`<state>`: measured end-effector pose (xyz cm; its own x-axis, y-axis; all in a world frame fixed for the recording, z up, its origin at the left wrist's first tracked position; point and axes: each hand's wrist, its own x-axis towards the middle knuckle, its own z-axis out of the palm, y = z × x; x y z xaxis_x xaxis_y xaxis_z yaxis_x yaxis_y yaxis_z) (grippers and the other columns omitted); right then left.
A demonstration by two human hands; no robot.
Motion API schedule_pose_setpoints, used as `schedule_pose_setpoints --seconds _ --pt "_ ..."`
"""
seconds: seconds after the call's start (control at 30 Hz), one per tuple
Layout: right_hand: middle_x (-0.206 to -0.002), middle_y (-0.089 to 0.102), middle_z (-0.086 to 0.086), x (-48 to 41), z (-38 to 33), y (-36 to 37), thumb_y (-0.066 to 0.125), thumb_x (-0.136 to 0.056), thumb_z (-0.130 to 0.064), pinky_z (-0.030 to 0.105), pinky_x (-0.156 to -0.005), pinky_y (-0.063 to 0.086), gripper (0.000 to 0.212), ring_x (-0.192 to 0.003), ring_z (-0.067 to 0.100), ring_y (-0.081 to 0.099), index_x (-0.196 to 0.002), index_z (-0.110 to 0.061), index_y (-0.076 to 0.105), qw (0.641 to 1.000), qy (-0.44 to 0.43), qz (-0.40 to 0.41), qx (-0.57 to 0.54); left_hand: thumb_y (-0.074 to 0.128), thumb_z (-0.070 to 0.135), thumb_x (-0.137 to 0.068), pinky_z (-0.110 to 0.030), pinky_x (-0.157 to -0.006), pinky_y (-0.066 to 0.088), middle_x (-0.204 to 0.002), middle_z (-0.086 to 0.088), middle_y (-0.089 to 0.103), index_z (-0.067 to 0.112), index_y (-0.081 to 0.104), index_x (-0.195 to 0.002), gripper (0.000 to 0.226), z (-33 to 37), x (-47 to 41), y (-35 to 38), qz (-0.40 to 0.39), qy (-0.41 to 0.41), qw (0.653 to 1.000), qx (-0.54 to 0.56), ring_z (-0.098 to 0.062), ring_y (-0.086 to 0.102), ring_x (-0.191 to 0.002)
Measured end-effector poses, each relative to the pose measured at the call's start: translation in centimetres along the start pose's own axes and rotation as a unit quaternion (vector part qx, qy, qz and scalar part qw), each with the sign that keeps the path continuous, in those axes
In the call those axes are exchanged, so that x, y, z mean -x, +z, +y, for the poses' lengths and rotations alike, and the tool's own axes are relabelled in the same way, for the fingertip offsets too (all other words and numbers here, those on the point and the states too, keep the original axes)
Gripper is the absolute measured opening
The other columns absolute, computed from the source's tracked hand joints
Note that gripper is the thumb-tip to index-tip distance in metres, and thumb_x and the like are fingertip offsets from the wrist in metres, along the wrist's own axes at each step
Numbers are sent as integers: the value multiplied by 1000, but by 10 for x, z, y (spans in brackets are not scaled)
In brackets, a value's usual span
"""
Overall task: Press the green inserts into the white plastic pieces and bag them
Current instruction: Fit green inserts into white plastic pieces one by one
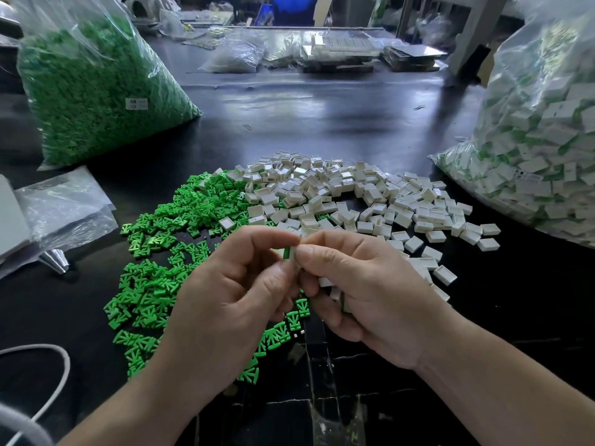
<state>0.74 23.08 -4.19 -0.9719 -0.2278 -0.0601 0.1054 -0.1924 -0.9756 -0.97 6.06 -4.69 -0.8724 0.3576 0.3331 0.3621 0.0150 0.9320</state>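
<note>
My left hand (231, 284) and my right hand (360, 284) meet above the table's middle and together pinch one small white piece (293, 252) with a green insert (286, 252) at its left side. My right hand also holds more white pieces (335, 289) under its curled fingers. A pile of loose green inserts (161, 239) lies on the dark table to the left. Beside it, a pile of white plastic pieces (370, 201) spreads to the right. A clear bag of assembled white-and-green pieces (544, 149) stands at the right edge.
A large clear bag of green inserts (96, 85) stands at the back left. Empty plastic bags (64, 207) lie at the left, a white cable (54, 381) at the lower left. Trays and more bags (322, 49) crowd the far end of the table.
</note>
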Motion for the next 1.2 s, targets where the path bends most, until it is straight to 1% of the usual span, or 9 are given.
schedule_pose_setpoints --seconds 0.1,0.47,0.67,0.73,0.8,0.87,1.0,1.13,1.2 --pt "-67 59 -2 1 3 2 66 -91 -34 18 -35 33 17 -44 10 49 -86 -18 69 998 -29 38 51 62 21 -89 -21 -54 53 -77 -6 68 30 67 -103 17 0 0 1 21 -6 999 -28 -15 64 -61" --pt "-60 61 -10 5 1 6 64 -96 -37 14 -39 37 17 -44 4 51 -84 -26 68 986 -95 49 124 62 32 -78 -29 -56 51 -77 -15 66 20 69 -105 30 0 -1 -1 6 -53 993 109 -24 62 -66" --pt "-52 59 -19 7 -3 13 64 -93 -41 7 -45 39 23 -44 -1 55 -83 -21 65 966 -133 79 209 68 41 -77 -28 -55 51 -71 -9 66 20 72 -98 29 -2 -3 0 11 -85 989 119 -19 62 -62" --pt "-52 58 -16 8 -4 14 64 -96 -34 9 -42 38 23 -42 1 53 -81 -17 64 976 -108 75 176 66 40 -76 -29 -55 50 -70 -9 65 19 71 -96 29 -2 -3 0 13 -92 988 122 -20 61 -61" --pt "-57 58 -8 7 -4 14 64 -98 -29 15 -36 33 25 -41 5 47 -78 -14 62 993 -44 64 84 63 37 -78 -29 -55 49 -72 -12 67 17 71 -95 27 -2 -3 0 10 -89 988 124 -23 60 -61" --pt "-62 57 2 7 -3 14 62 -99 -28 16 -35 28 24 -41 10 43 -82 -11 61 999 8 52 11 61 36 -80 -27 -55 49 -76 -16 69 18 70 -95 25 -1 -3 0 5 -84 990 117 -24 61 -62" --pt "-69 54 13 5 -1 15 59 -101 -27 16 -34 26 25 -40 10 43 -90 -5 59 998 37 25 -34 61 37 -79 -24 -55 50 -73 -11 69 20 71 -94 25 1 -2 0 10 -83 991 105 -21 60 -61" --pt "-69 53 6 5 -3 15 65 -94 -29 16 -35 24 25 -41 10 40 -90 -5 60 996 57 18 -61 67 32 -80 -15 -59 51 -70 4 65 26 71 -97 19 5 0 2 44 -28 998 23 -8 61 -62" --pt "-67 52 4 5 -4 15 65 -85 -31 15 -34 23 26 -40 9 39 -87 -6 60 995 69 13 -72 69 25 -81 -12 -63 50 -83 5 67 27 71 -101 20 8 0 1 55 12 998 -18 -6 65 -71"
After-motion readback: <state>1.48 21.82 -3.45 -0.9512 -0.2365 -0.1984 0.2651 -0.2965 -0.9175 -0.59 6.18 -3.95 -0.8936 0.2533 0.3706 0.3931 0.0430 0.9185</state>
